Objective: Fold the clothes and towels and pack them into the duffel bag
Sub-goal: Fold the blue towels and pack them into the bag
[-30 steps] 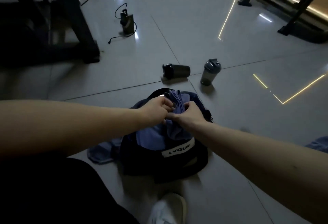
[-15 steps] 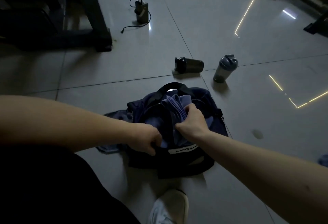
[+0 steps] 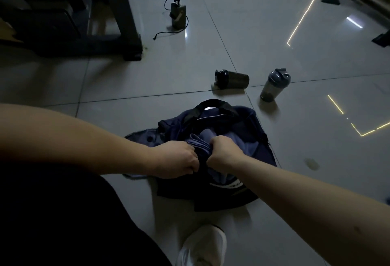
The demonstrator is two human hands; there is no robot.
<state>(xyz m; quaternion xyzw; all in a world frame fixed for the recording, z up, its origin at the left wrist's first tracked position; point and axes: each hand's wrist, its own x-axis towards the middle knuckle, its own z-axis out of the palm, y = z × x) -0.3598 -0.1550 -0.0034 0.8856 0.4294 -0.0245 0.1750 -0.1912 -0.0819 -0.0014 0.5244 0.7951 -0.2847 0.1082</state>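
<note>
A white shoe (image 3: 203,244) is planted on the tiled floor (image 3: 126,80) as a person reaches both bare arms down to a navy bag (image 3: 260,151) lying open just beyond it. The left hand (image 3: 176,160) and right hand (image 3: 223,152) are clenched side by side, nearly touching, each grasping a folded blue cloth (image 3: 199,142) that sits bunched in the mouth of the bag, partly inside it. A second, greyer garment (image 3: 143,137) lies flat on the floor, sticking out from under the bag's left side. Past the bag's black strap (image 3: 211,105), one shaker (image 3: 232,79) lies on its side near another (image 3: 274,84) standing upright. Farther back, a small device (image 3: 178,14) trails a loose cable near a dark machine frame (image 3: 118,12).
</note>
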